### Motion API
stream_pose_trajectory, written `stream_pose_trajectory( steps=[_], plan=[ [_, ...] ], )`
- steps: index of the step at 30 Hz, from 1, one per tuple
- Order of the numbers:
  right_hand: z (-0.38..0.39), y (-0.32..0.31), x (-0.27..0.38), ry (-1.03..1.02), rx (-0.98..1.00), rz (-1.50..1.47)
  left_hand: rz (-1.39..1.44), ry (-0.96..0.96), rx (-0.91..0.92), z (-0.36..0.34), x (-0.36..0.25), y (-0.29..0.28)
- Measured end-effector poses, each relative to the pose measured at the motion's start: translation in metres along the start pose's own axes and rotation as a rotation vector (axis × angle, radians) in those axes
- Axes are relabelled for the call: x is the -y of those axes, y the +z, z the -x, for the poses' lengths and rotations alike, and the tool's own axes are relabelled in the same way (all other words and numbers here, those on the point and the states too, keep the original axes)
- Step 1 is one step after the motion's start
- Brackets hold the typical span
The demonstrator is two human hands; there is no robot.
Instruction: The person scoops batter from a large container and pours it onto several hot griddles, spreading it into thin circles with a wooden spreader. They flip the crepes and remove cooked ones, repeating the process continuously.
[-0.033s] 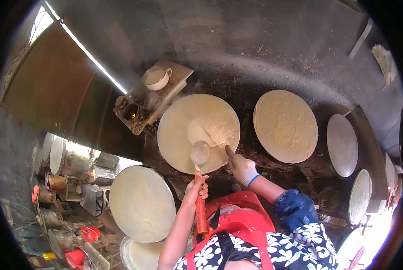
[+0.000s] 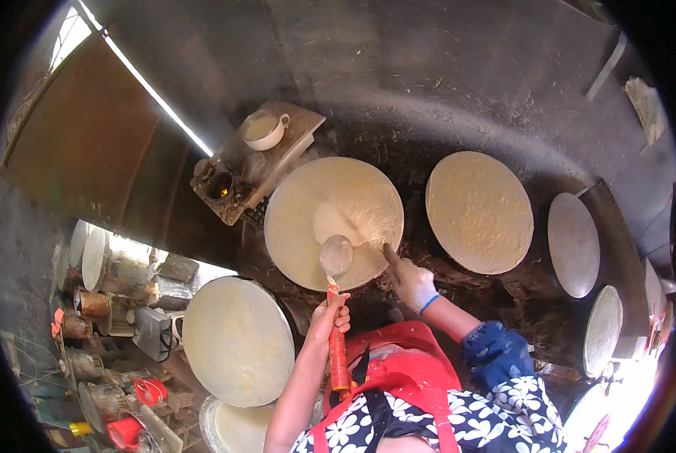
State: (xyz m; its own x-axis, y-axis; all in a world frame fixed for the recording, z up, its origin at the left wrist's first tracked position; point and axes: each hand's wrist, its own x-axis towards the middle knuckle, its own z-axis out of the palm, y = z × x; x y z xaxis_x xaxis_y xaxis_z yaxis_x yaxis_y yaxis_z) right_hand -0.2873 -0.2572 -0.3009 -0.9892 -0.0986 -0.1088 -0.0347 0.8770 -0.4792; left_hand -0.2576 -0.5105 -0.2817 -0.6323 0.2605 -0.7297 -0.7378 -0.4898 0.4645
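My left hand (image 2: 329, 318) is closed around the red-wrapped handle of a ladle (image 2: 337, 257). The ladle's round bowl is over the near part of a big round griddle (image 2: 293, 204) coated with pale batter. At the griddle's near right edge is my right hand (image 2: 413, 285), in a pale glove with darkened fingers and a blue cuff band. Its fingers are closed on a thin spreader (image 2: 362, 238), blurred and only partly visible over the batter. Around the spreader the batter looks streaked, with a paler wet patch beside it.
A second batter-covered griddle (image 2: 479, 213) is to the right, with a bare-looking round plate (image 2: 574, 245) beyond it. Another round griddle (image 2: 239, 341) lies at the lower left, above a batter tub (image 2: 240, 426). A white cup (image 2: 265, 132) stands on a board at the back. Logs (image 2: 127, 268) are stacked left.
My right hand has shifted slightly to the right along the griddle's edge. The ladle in my left hand has hardly moved.
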Motion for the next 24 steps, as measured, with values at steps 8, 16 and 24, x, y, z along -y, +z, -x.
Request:
stream_pose_trajectory(
  steps=[8, 16, 24],
  plan=[
    [0.061, 0.075, 0.014, 0.236, -0.066, -0.222, -0.061, 0.228, -0.09, -0.022, -0.011, 0.013],
    [0.005, 0.041, 0.007, 0.008, -0.083, -0.215, -0.192, 0.364, -0.215, -0.062, -0.082, 0.007],
    [0.032, 0.005, 0.003, -0.087, 0.112, -0.224, -0.039, 0.063, -0.146, -0.005, -0.046, -0.01]
  ],
)
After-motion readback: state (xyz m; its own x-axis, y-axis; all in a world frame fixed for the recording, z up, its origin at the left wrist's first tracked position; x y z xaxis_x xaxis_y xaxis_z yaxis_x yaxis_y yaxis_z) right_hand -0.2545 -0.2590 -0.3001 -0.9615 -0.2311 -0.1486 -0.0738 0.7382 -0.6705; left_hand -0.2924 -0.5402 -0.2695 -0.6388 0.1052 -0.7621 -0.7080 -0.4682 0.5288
